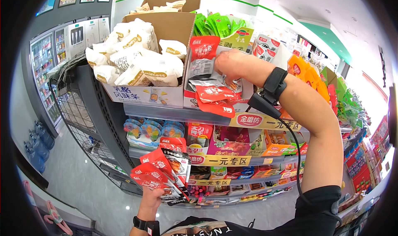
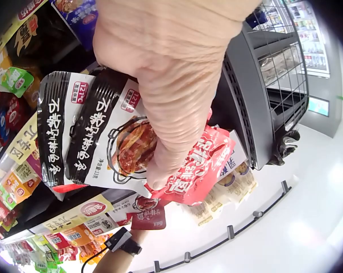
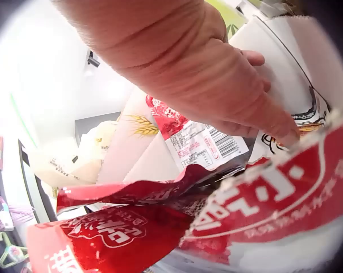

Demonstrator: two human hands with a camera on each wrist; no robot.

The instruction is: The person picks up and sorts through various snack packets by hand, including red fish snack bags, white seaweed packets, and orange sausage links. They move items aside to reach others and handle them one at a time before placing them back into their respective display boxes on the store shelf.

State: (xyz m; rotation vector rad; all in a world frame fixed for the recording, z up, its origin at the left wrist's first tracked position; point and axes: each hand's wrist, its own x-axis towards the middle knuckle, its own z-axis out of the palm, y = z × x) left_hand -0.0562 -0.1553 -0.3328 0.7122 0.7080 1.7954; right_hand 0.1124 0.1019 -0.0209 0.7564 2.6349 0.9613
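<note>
My left hand (image 1: pixel 152 198) holds a fanned bunch of red, white and black snack packets (image 1: pixel 159 169) low in front of the shelves. In the left wrist view its thumb (image 2: pixel 168 148) lies across the packets' printed faces. My right hand (image 1: pixel 230 66) reaches into a white-and-red display box (image 1: pixel 190 100) on the top shelf. In the right wrist view an outstretched digit touches a packet (image 3: pixel 271 141) with a pot picture. A packet (image 1: pixel 202 64) stands upright beside that hand, and red packets (image 1: pixel 215 99) hang over the box's front edge.
Left of the box stands a carton (image 1: pixel 141 96) heaped with white packets (image 1: pixel 157 74). Green packets (image 1: pixel 219 24) are behind, orange ones (image 1: pixel 306 76) farther right. Lower shelves hold boxed snacks (image 1: pixel 232 140). A wire rack (image 1: pixel 78 107) borders the left side, and a cable (image 1: pixel 299 165) hangs from my right wrist.
</note>
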